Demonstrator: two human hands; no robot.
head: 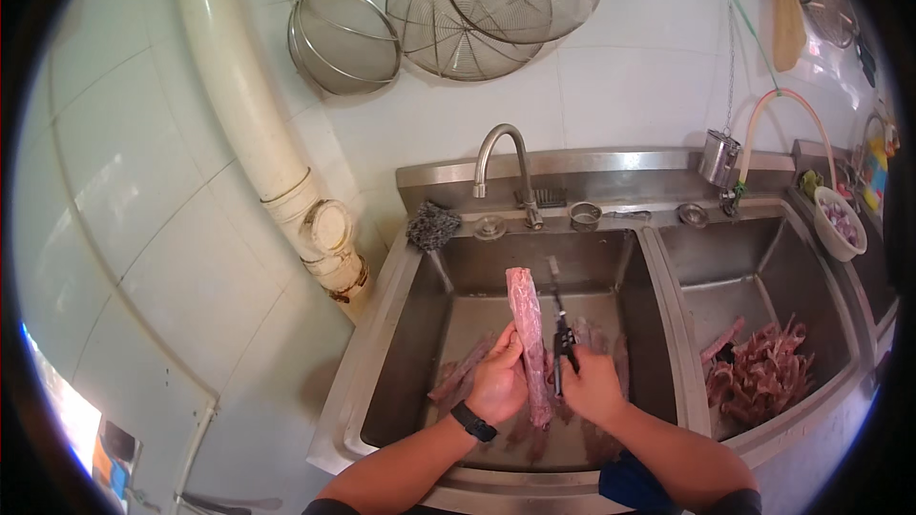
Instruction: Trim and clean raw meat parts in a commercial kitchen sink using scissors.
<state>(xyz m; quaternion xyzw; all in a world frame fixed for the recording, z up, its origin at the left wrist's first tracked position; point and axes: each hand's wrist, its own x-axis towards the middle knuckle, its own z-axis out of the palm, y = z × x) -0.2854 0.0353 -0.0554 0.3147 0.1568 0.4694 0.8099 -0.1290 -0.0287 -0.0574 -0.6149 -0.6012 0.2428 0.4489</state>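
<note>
My left hand (501, 383), with a dark band on its wrist, holds a long pink strip of raw meat (528, 329) nearly upright over the left sink basin. In my right hand (594, 383) is a pair of black-handled kitchen scissors (564, 340). Their blades point away from me, just right of the meat, and look blurred. Further long pieces of raw meat (461, 372) lie on the floor of the left stainless-steel basin (544, 257), partly hidden by my hands and arms.
A heap of cut raw meat (766, 372) lies in the right basin (723, 250). The faucet (526, 172) arches over the left basin's back edge. On the rim sit a steel-wool scrubber (433, 225) and a drain strainer (490, 227). A white basket (837, 236) stands far right.
</note>
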